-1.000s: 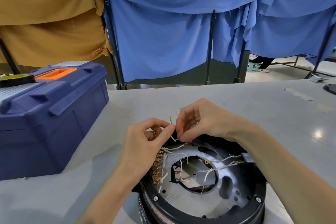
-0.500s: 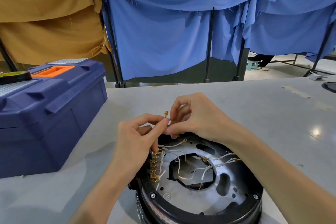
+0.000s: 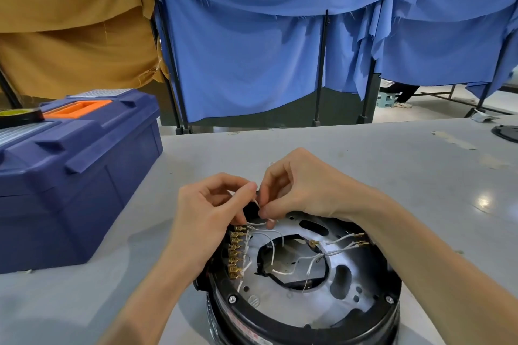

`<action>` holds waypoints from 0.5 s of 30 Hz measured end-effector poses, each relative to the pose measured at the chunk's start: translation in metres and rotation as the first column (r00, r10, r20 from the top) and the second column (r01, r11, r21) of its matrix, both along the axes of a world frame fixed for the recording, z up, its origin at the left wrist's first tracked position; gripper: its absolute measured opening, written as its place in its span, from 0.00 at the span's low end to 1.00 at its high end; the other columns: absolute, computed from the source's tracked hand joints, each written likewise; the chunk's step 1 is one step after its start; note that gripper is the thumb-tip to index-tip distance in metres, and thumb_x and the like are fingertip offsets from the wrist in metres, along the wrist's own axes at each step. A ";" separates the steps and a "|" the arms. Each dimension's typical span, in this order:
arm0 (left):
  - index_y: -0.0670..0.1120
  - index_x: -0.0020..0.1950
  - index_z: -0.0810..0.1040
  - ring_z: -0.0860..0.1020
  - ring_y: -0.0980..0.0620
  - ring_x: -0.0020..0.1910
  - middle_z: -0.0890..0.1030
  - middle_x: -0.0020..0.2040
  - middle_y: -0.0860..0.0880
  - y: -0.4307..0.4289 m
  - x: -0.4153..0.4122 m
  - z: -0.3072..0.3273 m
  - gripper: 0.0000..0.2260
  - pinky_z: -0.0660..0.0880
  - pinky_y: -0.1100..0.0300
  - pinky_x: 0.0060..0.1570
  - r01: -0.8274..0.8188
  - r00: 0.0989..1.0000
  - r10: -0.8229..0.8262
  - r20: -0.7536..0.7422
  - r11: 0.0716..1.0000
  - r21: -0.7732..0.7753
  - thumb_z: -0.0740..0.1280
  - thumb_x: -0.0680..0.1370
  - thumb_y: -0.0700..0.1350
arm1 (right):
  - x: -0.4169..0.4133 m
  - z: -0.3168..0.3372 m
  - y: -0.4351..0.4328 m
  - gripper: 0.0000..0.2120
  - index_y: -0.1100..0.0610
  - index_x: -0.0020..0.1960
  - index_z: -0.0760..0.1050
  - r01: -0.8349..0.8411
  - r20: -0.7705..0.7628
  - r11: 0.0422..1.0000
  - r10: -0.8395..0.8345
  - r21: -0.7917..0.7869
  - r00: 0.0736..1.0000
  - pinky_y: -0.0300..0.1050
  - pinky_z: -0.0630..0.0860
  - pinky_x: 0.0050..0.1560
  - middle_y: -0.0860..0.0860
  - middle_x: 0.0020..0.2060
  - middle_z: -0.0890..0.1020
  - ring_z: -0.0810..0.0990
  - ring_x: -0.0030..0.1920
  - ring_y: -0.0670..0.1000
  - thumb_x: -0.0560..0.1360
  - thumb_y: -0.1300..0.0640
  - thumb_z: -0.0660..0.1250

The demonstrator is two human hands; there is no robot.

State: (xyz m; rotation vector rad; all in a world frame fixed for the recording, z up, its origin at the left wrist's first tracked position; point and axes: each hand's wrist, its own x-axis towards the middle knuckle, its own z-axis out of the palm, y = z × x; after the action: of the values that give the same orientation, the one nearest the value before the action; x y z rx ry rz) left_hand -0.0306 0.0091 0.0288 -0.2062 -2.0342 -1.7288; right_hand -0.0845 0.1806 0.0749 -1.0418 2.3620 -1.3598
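A round black appliance base [image 3: 302, 314] lies upside down on the grey table [image 3: 350, 154], its silver metal plate [image 3: 316, 305] exposed. Thin white wires [image 3: 273, 244] cross the plate, and a row of brass terminals [image 3: 235, 256] lines its left edge. Over the far rim, my left hand [image 3: 204, 216] and my right hand [image 3: 302, 185] meet fingertip to fingertip. Both pinch the same white wire where it rises from the base. The wire's end is hidden between the fingers.
A dark blue toolbox [image 3: 70, 173] with an orange handle [image 3: 77, 108] stands at the left, a roll of black tape [image 3: 19, 116] on its lid. Blue and tan cloth screens [image 3: 252, 59] hang behind the table. A dark round object [image 3: 507, 133] sits at the far right edge.
The brass connector that stood up between my fingertips half a second ago is out of sight. Both hands have dropped slightly toward the rim and pinch closer together.
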 end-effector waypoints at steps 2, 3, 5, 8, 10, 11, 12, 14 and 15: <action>0.50 0.39 0.85 0.75 0.56 0.25 0.80 0.28 0.49 -0.001 0.000 0.001 0.03 0.74 0.67 0.31 0.013 0.999 -0.012 0.031 1.000 -0.021 0.74 0.70 0.49 | 0.000 0.002 0.002 0.04 0.68 0.42 0.79 0.012 -0.027 0.999 -0.011 0.041 1.000 0.49 0.82 0.44 0.63 0.35 0.84 0.86 0.36 0.57 0.68 0.71 0.73; 0.50 0.39 0.85 0.75 0.56 0.25 0.81 0.29 0.49 -0.001 0.000 0.001 0.05 0.74 0.67 0.31 0.015 0.999 -0.014 0.042 0.999 -0.031 0.74 0.69 0.51 | 0.000 0.003 0.003 0.04 0.67 0.42 0.79 0.030 -0.053 0.998 -0.027 0.056 0.998 0.49 0.82 0.44 0.63 0.35 0.84 0.86 0.36 0.57 0.69 0.71 0.73; 0.49 0.37 0.84 0.74 0.56 0.25 0.81 0.30 0.48 -0.002 0.000 0.002 0.09 0.73 0.66 0.30 -0.010 0.999 0.012 0.046 0.999 -0.045 0.73 0.68 0.54 | -0.001 0.006 0.005 0.03 0.64 0.42 0.81 0.093 -0.146 0.993 -0.082 0.070 0.986 0.50 0.82 0.46 0.59 0.35 0.85 0.85 0.36 0.56 0.70 0.68 0.73; 0.48 0.36 0.82 0.69 0.57 0.23 0.75 0.24 0.51 0.000 0.000 0.002 0.11 0.68 0.67 0.27 -0.072 0.997 0.073 0.037 0.997 -0.021 0.72 0.70 0.55 | 0.003 0.011 0.004 0.03 0.58 0.42 0.84 0.176 -0.289 0.983 -0.154 0.053 0.945 0.45 0.80 0.47 0.50 0.36 0.85 0.84 0.38 0.48 0.71 0.59 0.76; 0.47 0.34 0.80 0.67 0.59 0.21 0.73 0.21 0.54 0.005 0.001 0.002 0.11 0.65 0.70 0.25 -0.086 0.996 0.085 0.036 0.996 0.025 0.72 0.73 0.52 | 0.008 0.012 -0.002 0.07 0.56 0.44 0.85 0.188 -0.341 0.979 -0.152 0.076 0.928 0.37 0.78 0.46 0.47 0.38 0.85 0.82 0.41 0.43 0.69 0.54 0.77; 0.46 0.33 0.80 0.68 0.60 0.21 0.73 0.21 0.56 0.008 0.002 0.003 0.11 0.65 0.72 0.25 -0.082 0.996 0.081 0.032 0.995 0.054 0.72 0.74 0.49 | 0.010 0.010 -0.005 0.07 0.56 0.44 0.85 0.194 -0.373 0.976 -0.146 0.094 0.916 0.34 0.75 0.44 0.46 0.38 0.85 0.81 0.40 0.41 0.69 0.53 0.77; 0.46 0.32 0.80 0.69 0.62 0.20 0.73 0.21 0.56 0.010 0.003 0.005 0.12 0.65 0.73 0.25 -0.078 0.997 0.077 0.025 0.994 0.077 0.71 0.75 0.47 | 0.013 0.009 -0.009 0.06 0.56 0.44 0.85 0.201 -0.405 0.974 -0.143 0.104 0.903 0.32 0.72 0.41 0.45 0.38 0.84 0.79 0.39 0.39 0.70 0.54 0.76; 0.45 0.32 0.80 0.71 0.63 0.21 0.74 0.22 0.57 0.012 0.005 0.007 0.12 0.66 0.75 0.25 -0.086 0.996 0.086 0.002 0.992 0.089 0.71 0.75 0.44 | 0.017 0.006 -0.014 0.04 0.57 0.43 0.85 0.224 -0.436 0.971 -0.166 0.086 0.884 0.31 0.67 0.38 0.44 0.36 0.81 0.74 0.35 0.34 0.72 0.57 0.74; 0.45 0.32 0.80 0.71 0.63 0.21 0.74 0.22 0.57 0.012 0.005 0.009 0.12 0.66 0.74 0.26 -0.100 0.995 0.101 -0.010 0.992 0.076 0.71 0.75 0.44 | 0.018 0.005 -0.015 0.03 0.57 0.43 0.84 0.236 -0.441 0.970 -0.186 0.062 0.878 0.31 0.68 0.38 0.42 0.35 0.80 0.74 0.36 0.33 0.73 0.57 0.74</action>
State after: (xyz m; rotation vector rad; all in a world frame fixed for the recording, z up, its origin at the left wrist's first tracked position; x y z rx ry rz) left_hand -0.0252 0.0209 0.0376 -0.0892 -1.9313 -1.7341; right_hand -0.0666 0.1653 0.0802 -1.1816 2.9161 -1.1282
